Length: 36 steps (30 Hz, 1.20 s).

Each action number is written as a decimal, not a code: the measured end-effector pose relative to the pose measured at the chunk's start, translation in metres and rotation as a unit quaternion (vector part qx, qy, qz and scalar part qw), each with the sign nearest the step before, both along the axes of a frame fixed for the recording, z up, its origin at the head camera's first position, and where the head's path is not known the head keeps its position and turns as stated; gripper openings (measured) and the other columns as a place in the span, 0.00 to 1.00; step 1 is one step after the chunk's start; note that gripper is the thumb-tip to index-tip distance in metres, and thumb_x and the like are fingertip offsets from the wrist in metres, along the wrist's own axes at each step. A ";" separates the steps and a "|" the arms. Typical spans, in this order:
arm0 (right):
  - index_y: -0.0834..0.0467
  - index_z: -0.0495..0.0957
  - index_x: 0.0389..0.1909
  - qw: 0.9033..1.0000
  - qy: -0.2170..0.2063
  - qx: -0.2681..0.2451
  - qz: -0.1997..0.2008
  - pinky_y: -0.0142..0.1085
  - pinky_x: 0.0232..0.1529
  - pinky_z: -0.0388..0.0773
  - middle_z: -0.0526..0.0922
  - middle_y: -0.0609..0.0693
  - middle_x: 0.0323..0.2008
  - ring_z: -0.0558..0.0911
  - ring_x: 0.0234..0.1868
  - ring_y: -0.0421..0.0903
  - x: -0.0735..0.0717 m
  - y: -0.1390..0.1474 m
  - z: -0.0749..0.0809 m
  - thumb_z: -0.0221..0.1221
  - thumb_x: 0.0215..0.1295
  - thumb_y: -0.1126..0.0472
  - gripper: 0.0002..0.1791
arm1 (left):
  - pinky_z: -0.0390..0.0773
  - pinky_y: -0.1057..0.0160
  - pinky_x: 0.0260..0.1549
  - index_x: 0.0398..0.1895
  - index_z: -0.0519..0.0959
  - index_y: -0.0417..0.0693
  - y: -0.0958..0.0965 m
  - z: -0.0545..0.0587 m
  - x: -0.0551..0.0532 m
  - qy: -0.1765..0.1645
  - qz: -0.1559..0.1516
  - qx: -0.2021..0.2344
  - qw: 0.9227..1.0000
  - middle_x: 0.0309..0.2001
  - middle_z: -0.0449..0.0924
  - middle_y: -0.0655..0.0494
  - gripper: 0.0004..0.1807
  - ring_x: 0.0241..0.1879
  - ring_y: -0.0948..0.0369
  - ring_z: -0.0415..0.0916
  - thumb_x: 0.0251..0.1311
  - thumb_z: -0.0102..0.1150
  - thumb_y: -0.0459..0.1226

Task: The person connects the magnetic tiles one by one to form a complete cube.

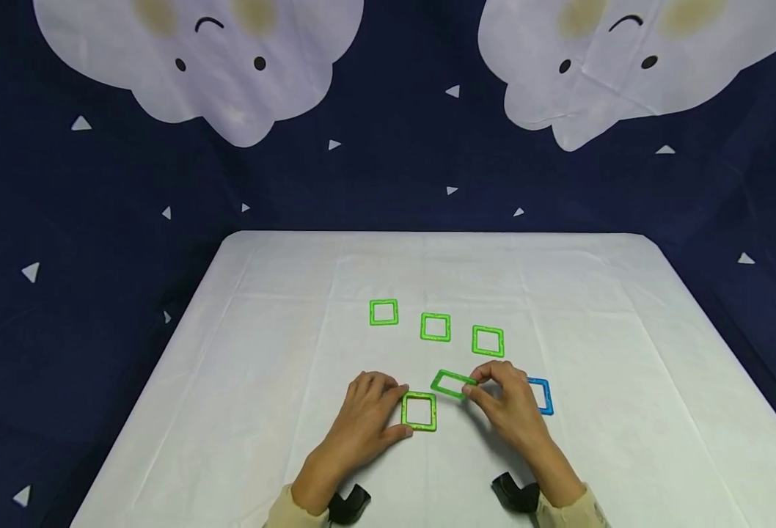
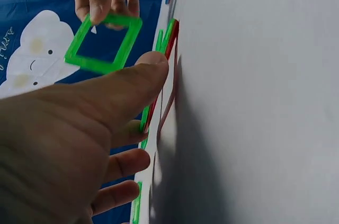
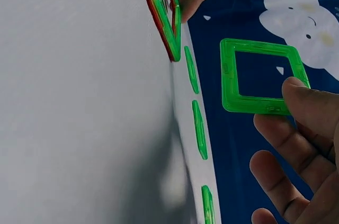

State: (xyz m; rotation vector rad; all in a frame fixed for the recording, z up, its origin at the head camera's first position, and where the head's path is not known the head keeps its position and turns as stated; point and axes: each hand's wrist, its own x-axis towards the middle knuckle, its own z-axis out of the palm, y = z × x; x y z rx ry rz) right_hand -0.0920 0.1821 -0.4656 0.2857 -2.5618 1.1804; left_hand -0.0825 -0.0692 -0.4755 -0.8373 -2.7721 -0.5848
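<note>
My left hand [image 1: 366, 416] holds a green square magnetic tile [image 1: 433, 412] by its left side, thumb at the near corner and a finger at the far corner. Under that tile a red one [image 3: 157, 25] shows at the edge in the right wrist view. To the right, my right hand [image 1: 512, 405] pinches another green magnetic tile [image 3: 230, 75] between thumb and fingers. This second tile is tilted and raised above the table, apart from the stack. A blue tile [image 1: 549, 397] lies partly hidden behind the right hand.
Beyond the hands, three green tiles lie in a slanting row: a left one [image 1: 384, 301], a middle one [image 1: 436, 339] and a right one [image 1: 488, 354]. A white cloth covers the table [image 1: 282, 308]. Dark blue cloud-print fabric [image 1: 394, 183] hangs behind it.
</note>
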 end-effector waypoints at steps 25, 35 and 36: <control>0.48 0.77 0.26 0.999 -0.001 0.018 0.045 0.41 0.50 0.63 0.79 0.40 0.27 0.73 0.38 0.40 -0.020 -0.020 -0.001 0.71 0.46 0.62 0.12 | 0.65 0.51 0.58 0.55 0.76 0.49 0.011 -0.007 -0.001 -0.003 -0.008 -0.004 1.000 0.50 0.71 0.55 0.36 0.56 0.56 0.63 0.43 0.69 0.57; 0.48 0.77 0.26 0.998 -0.025 0.033 0.044 0.42 0.46 0.64 0.78 0.41 0.28 0.73 0.38 0.43 -0.019 -0.025 0.000 0.71 0.47 0.60 0.11 | 0.66 0.52 0.56 0.51 0.78 0.50 0.006 -0.007 0.001 0.013 -0.004 0.013 1.000 0.49 0.72 0.56 0.33 0.54 0.56 0.65 0.41 0.70 0.56; 0.48 0.77 0.26 0.998 -0.025 0.035 0.045 0.42 0.47 0.64 0.78 0.42 0.27 0.73 0.38 0.43 -0.019 -0.025 -0.001 0.71 0.47 0.60 0.11 | 0.66 0.53 0.56 0.51 0.78 0.50 0.006 -0.007 0.001 0.014 -0.004 0.014 1.000 0.49 0.72 0.57 0.33 0.54 0.56 0.65 0.41 0.70 0.56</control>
